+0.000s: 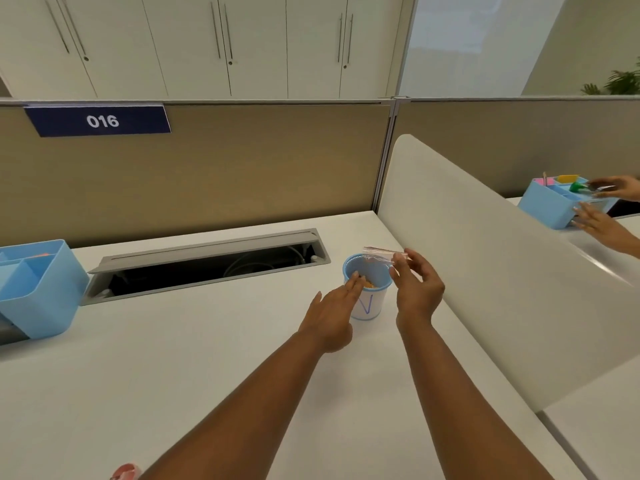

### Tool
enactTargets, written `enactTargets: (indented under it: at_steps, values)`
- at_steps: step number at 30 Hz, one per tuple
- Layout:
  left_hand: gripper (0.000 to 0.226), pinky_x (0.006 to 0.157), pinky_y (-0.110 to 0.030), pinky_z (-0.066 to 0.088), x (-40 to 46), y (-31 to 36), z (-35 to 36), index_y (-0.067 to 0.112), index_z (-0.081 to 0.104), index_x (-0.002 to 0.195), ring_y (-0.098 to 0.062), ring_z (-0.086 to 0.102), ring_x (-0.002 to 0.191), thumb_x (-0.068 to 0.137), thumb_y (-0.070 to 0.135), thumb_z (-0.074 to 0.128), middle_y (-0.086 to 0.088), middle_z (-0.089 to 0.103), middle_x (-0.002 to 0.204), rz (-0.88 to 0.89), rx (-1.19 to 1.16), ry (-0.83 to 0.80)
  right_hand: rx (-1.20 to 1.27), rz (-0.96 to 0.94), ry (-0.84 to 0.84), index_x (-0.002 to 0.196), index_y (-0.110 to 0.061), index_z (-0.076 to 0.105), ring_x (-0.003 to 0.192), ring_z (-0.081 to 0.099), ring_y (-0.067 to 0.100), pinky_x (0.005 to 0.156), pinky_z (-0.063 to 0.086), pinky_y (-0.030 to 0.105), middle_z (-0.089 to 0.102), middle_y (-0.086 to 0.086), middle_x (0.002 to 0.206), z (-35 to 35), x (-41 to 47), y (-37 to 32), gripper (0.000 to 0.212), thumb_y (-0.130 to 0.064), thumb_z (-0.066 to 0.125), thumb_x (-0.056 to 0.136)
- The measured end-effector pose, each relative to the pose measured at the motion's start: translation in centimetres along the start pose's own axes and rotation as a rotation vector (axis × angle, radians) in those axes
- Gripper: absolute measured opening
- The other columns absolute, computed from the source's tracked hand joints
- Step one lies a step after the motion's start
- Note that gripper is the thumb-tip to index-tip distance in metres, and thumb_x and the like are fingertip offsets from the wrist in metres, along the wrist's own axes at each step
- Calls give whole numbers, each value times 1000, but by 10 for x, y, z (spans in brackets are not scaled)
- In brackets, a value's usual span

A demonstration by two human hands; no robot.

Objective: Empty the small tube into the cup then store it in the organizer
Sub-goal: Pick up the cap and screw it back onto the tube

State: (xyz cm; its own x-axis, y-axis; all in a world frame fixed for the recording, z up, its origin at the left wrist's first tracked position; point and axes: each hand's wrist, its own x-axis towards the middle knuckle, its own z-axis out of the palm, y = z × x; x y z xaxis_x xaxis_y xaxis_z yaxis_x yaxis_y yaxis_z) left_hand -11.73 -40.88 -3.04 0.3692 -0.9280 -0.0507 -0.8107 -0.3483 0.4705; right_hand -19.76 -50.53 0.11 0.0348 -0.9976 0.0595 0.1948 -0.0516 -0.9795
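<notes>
On the white desk point(173, 358), close to its right edge where a curved white divider point(485, 254) rises, stands a white cup point(372, 301) with a light blue rim and a blue mark on its side. Some tan or orange bits lie inside it (too small to tell what they are). The right hand point(417, 289) is raised just above and to the right of the cup, its thumb and fingertips pinched narrowly around a small clear tube point(379, 255). The tube lies nearly level, its free end reaching left over the cup's far rim; whether anything remains inside the tube cannot be told. The left hand point(334, 315) rests against the cup's left side with its fingers stretched long and close together, the tips lying on the rim, so it steadies the cup without wrapping around it. At the desk's left edge sits a light blue organizer point(41, 292) with several open compartments, well apart from the cup and both hands. Along the desk's back edge a grey cable tray point(207, 265) lies open, dark inside. Behind it stands a tan partition bearing a blue sign point(98, 120) that reads 016. Beyond the divider, another person's two hands point(604, 211) are at a second blue organizer point(554, 206) on the neighbouring desk.
</notes>
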Motion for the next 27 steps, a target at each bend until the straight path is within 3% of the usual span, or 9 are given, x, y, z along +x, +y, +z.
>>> enactTargets:
  at_steps: [5,9,11,12,16,19,21,24,27]
  values:
    - [65,116,-33,20,-24,-9,-20,22,19,143,-19,25,141,88,0,43,-1,25,154,-68,-357,250,421,374,-141,84,-10,65,80,65,18,53,56,14,66,13,95,-3,-35,-21,5,-12,68,80]
    - [49,105,-29,33,-57,-11,-51,17,41,136,-18,41,133,89,24,54,-3,45,143,-153,-799,314,562,598,-309,93,-7,61,69,71,15,55,59,18,70,13,87,5,-77,-30,14,-11,65,81]
    - [48,102,-29,37,-78,-14,-67,16,46,132,-18,47,127,86,25,58,-4,52,138,-156,-922,302,569,673,-398,78,-7,67,59,71,13,55,59,18,74,9,69,14,-103,-35,6,-8,63,82]
    - [46,103,-31,39,-88,-17,-73,14,49,130,-19,50,124,85,24,59,-5,54,135,-157,-963,313,541,698,-449,70,-8,70,58,71,12,55,59,18,74,7,64,19,-115,-35,14,-8,63,82]
    - [35,97,-29,46,-131,-38,-92,14,60,117,-14,60,109,82,18,63,-4,65,118,-141,-1100,448,454,753,-639,77,-8,70,69,73,15,61,60,20,76,7,73,38,-163,-29,9,-17,67,78]
    - [30,87,-18,46,-163,-57,-101,14,63,112,-4,63,97,82,17,64,-2,68,110,-167,-1084,554,323,685,-747,88,-16,68,76,73,16,62,60,22,75,3,85,51,-194,-22,18,-30,68,76]
    - [31,83,-17,46,-182,-73,-106,10,63,112,-11,62,101,81,16,64,-5,66,112,-233,-1057,629,142,563,-784,92,-21,66,77,73,16,60,59,21,72,1,92,59,-213,-12,15,-31,65,80]
    - [38,96,-34,47,-215,-101,-119,8,60,117,-24,56,114,81,17,65,-9,62,123,-350,-1021,676,-321,189,-796,101,-15,66,86,68,17,70,56,21,71,10,106,62,-244,10,25,-25,70,78]
    - [41,102,-41,46,-243,-127,-129,7,56,119,-28,57,115,81,20,63,-15,59,128,-419,-1005,669,-754,-114,-1047,110,-19,64,98,63,17,84,48,26,67,5,115,64,-270,34,40,-29,75,73]
